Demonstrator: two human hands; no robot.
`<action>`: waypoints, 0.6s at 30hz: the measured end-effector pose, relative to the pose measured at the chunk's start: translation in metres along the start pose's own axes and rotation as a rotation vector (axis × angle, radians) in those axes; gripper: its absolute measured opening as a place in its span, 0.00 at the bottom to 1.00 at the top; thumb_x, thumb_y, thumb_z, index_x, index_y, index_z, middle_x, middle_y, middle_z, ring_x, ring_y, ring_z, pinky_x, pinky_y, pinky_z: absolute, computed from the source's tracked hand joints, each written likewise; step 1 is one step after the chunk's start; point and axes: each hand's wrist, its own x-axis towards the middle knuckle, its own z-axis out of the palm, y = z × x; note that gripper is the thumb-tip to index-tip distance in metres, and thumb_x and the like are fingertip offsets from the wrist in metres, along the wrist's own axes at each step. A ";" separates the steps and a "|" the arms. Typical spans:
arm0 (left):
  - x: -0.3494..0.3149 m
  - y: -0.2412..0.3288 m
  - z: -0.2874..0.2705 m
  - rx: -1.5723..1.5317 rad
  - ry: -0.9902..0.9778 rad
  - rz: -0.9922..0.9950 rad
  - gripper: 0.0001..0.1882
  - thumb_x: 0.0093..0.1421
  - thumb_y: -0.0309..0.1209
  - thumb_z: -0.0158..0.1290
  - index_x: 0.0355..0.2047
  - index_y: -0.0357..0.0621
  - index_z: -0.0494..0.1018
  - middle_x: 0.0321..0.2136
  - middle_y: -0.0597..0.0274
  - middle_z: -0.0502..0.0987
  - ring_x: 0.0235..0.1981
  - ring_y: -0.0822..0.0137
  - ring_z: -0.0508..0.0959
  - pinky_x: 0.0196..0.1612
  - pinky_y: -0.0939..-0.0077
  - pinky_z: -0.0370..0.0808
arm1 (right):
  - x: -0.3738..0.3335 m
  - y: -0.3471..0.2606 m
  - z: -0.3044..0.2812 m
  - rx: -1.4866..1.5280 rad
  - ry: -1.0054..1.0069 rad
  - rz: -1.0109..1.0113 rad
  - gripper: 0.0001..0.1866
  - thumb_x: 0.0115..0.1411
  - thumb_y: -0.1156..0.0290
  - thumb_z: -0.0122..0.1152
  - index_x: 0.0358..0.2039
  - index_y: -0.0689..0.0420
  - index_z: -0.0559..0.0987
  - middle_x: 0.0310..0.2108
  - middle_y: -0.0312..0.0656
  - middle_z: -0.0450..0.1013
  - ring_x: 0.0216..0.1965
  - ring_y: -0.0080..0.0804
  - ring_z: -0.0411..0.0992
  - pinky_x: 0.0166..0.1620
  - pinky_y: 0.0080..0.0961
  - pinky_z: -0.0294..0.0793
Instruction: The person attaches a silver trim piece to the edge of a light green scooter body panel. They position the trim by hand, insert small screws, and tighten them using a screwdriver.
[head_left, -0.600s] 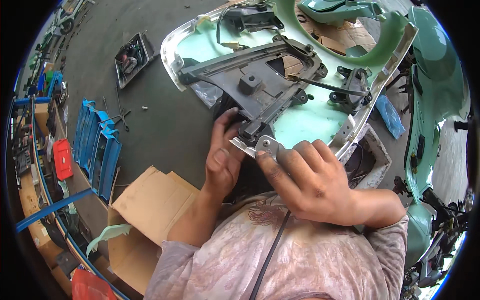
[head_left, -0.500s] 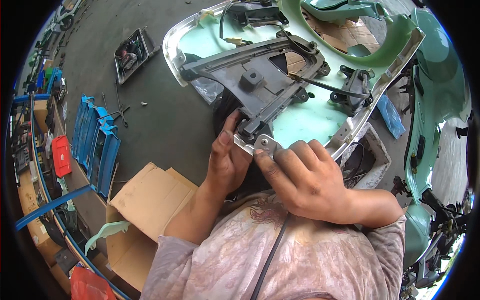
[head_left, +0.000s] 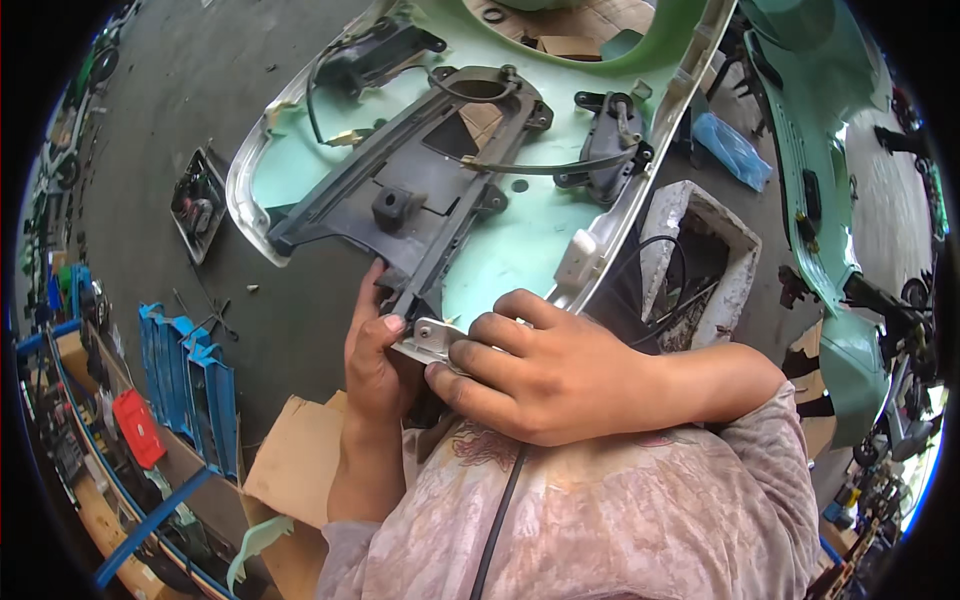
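A mint-green, scooter-like body panel (head_left: 495, 275) with a pale rim lies inner side up in front of me. Fixed along its middle is a black plastic frame (head_left: 415, 225), narrowing toward my body. My left hand (head_left: 375, 365) is closed around the panel's near tip, thumb on top and fingers partly hidden beneath. At that tip sits a small grey metal bracket (head_left: 431, 336) with a screw in it. Curled fingers of my right hand (head_left: 545, 375) press on the bracket's right edge. Dark wired units (head_left: 607, 160) sit on the panel's right and far left parts.
On the floor at left are a tray of tools (head_left: 200, 215), long-handled tools and blue slatted parts (head_left: 190, 385). A cardboard box (head_left: 295, 450) stands by my left arm. At right are a whitish foam box (head_left: 740, 245), a blue plastic bag (head_left: 733, 150) and another green body part (head_left: 805, 130).
The panel and both hands have shifted left and lower in view as the camera's view turned. Both hands keep their places at the panel's near tip; the right fingers have curled more.
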 end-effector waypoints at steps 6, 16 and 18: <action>-0.008 0.021 -0.016 1.222 0.161 0.386 0.50 0.54 0.51 0.55 0.68 0.38 0.48 0.58 0.42 0.58 0.52 0.51 0.66 0.56 0.56 0.63 | -0.052 0.024 -0.008 -0.047 0.379 0.324 0.22 0.44 0.70 0.70 0.43 0.51 0.79 0.42 0.39 0.73 0.45 0.41 0.68 0.49 0.39 0.68; 0.089 0.052 0.093 1.279 -1.016 0.034 0.37 0.54 0.46 0.65 0.56 0.34 0.65 0.49 0.50 0.72 0.51 0.58 0.75 0.56 0.65 0.69 | -0.101 0.047 0.034 0.656 0.756 1.010 0.46 0.62 0.57 0.62 0.67 0.69 0.48 0.61 0.60 0.60 0.66 0.50 0.56 0.68 0.37 0.54; 0.102 0.038 0.099 1.156 -1.042 -0.145 0.35 0.56 0.44 0.64 0.56 0.35 0.64 0.48 0.52 0.72 0.51 0.62 0.74 0.56 0.65 0.69 | -0.101 0.056 0.032 0.711 0.704 1.011 0.47 0.62 0.56 0.61 0.68 0.70 0.48 0.63 0.61 0.58 0.67 0.48 0.56 0.67 0.34 0.53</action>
